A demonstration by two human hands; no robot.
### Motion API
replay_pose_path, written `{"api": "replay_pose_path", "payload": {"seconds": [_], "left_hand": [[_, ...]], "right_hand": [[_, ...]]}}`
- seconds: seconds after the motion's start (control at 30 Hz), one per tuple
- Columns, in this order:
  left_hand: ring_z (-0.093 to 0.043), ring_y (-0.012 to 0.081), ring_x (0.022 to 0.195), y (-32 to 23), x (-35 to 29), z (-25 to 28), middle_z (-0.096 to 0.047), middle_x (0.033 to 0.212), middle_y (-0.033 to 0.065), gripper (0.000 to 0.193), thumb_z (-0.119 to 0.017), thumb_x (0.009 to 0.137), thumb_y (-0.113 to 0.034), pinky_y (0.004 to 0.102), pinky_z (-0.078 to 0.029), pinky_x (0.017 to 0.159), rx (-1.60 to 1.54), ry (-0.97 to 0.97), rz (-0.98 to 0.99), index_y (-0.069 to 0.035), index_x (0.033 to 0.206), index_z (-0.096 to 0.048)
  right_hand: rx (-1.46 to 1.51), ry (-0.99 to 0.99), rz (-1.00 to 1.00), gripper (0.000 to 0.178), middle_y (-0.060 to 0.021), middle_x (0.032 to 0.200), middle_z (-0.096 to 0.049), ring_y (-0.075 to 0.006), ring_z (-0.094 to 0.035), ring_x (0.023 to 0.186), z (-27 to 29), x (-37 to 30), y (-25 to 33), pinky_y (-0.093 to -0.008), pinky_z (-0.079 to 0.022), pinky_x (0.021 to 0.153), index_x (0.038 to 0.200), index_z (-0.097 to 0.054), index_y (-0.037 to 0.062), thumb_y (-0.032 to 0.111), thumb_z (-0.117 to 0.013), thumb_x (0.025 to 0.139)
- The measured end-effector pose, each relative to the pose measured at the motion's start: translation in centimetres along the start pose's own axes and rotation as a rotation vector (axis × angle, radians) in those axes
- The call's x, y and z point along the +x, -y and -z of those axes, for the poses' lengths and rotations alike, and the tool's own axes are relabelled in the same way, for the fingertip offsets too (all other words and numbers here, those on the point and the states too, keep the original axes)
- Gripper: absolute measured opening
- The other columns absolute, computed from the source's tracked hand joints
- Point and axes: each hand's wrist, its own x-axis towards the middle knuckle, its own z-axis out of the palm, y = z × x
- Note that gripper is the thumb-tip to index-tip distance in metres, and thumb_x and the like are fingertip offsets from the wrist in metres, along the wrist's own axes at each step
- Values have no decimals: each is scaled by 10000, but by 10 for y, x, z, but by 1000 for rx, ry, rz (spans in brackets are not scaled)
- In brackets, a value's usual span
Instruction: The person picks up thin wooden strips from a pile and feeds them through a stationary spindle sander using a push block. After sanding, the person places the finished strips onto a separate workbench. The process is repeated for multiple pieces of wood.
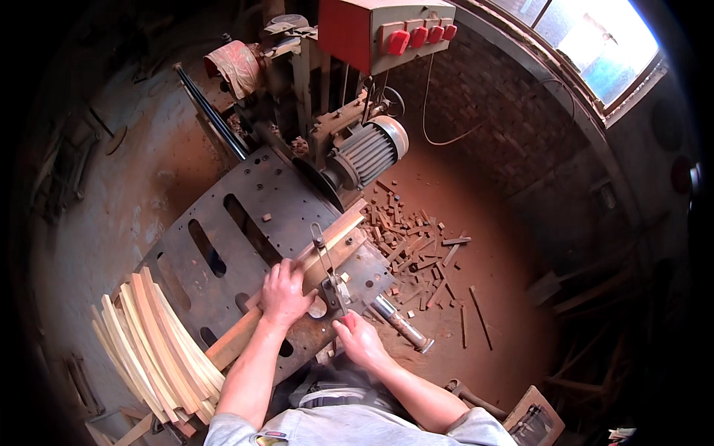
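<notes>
My left hand [285, 292] is closed over a wooden strip [341, 227], its fingers pressed against the wood. The strip lies slantwise along a wooden fence board [233, 340] on the dark steel machine table [167, 241]. Close by on the right, my right hand [360, 340] is wrapped round the red handle of a metal toggle clamp [335, 293]. The clamp's slotted arm reaches up over the wood. At the strip's far end stands a circular saw blade [316, 182], partly hidden, beside a ribbed electric motor [370, 154].
Curved wooden slats [152, 334] are stacked at the table's left end. Several wood offcuts [416, 249] litter the floor right of the machine. A red and grey switch box [387, 33] hangs above the motor. A metal cylinder [401, 323] juts from the table's right edge.
</notes>
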Motion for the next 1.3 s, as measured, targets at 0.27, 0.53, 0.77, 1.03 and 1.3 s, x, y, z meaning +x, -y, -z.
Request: {"api": "replay_pose_path", "payload": {"seconds": [0.27, 0.53, 0.77, 1.03, 1.3], "left_hand": [[-582, 317, 1095, 2, -3, -5, -594, 1196, 102, 675, -883, 600, -271, 448, -502, 908, 26, -55, -1, -59, 1199, -655], [-585, 326, 1103, 0, -8, -17, -605, 1203, 116, 650, -883, 606, -263, 448, -504, 924, 45, -93, -12, -63, 1185, -667], [-592, 308, 1067, 0, -13, -31, -601, 1160, 91, 608, -878, 622, -269, 439, -503, 911, 60, -162, -26, -62, 1154, -669], [-567, 351, 1098, 2, -21, -47, -599, 1170, 155, 610, -872, 604, -277, 449, -499, 945, 108, -215, 28, -84, 1152, -688], [-578, 329, 1028, 5, -26, -67, -607, 1077, 133, 536, -867, 605, -283, 440, -521, 884, 218, -334, -19, -85, 1076, -708]], "right_hand": [[-4, 18, 34, 393, -270, 1021, -676, -449, -639, 1020, -6, 7, -10, -484, -491, 881, 1130, -587, 7, 360, -601, 956], [1, -6, 112, 412, -292, 1027, -671, -470, -629, 1018, -13, 17, -40, -501, -484, 884, 1119, -584, 0, 379, -587, 956], [-22, 8, 138, 439, -303, 1070, -665, -475, -619, 1070, -12, 23, -55, -491, -484, 924, 1142, -588, -6, 391, -580, 954], [-35, -4, 226, 445, -298, 1062, -675, -461, -628, 1070, -17, 37, -77, -487, -487, 924, 1147, -619, -7, 395, -577, 959], [94, 111, 201, 404, -221, 850, -693, -407, -689, 830, -14, 50, -94, -467, -522, 787, 1102, -622, 2, 379, -566, 970]]}}
